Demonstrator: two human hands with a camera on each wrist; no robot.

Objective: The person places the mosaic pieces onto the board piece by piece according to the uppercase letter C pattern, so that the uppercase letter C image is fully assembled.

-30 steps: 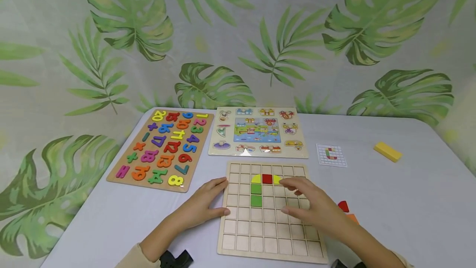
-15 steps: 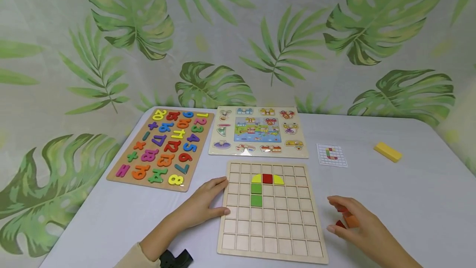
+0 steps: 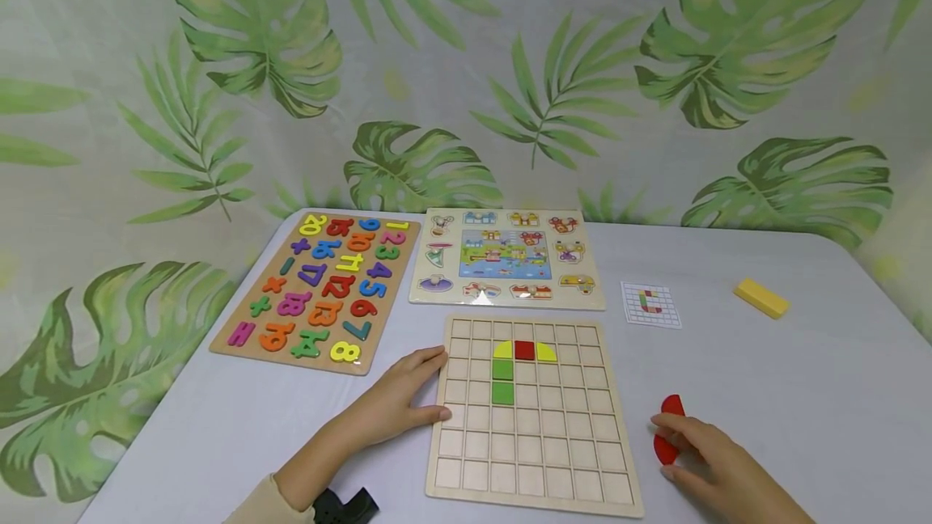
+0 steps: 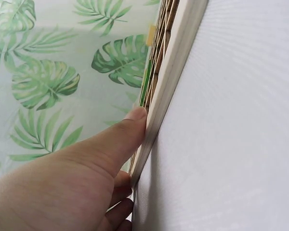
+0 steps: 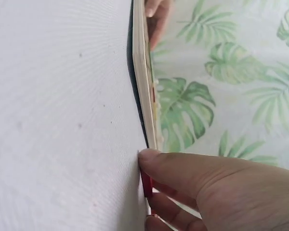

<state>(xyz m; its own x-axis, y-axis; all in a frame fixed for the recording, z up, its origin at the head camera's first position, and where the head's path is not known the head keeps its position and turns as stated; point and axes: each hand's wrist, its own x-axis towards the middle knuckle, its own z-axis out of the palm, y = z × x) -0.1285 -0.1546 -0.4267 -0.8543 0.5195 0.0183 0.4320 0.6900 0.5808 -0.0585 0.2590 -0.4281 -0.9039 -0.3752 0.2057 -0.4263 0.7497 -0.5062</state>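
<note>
My left hand (image 3: 400, 399) rests at the left edge of the wooden grid board (image 3: 539, 496), thumb tip (image 4: 136, 113) on its rim and fingers extended. Right of the board, my right hand (image 3: 717, 455) pinches a red quarter-circle piece (image 3: 664, 450) between thumb and fingers, low over the cloth. Another red piece (image 3: 673, 404) lies just beyond its index finger. In the right wrist view the thumb is against the red piece (image 5: 146, 184). On the board sit a red square (image 3: 524, 350), two yellow quarter-circles (image 3: 545, 352) and two green squares (image 3: 502, 392).
A pattern card (image 3: 650, 305) lies right of the board's far end, with a yellow block (image 3: 761, 298) farther right. Behind are a picture puzzle (image 3: 437, 295) and, at the left, a number puzzle board (image 3: 218, 344). A black object (image 3: 345, 505) sits near my left forearm.
My right hand has left the yellow quarter-circle on the board, moved right to the loose pieces and closed on a red one. The orange piece is now hidden. My left hand stays put.
</note>
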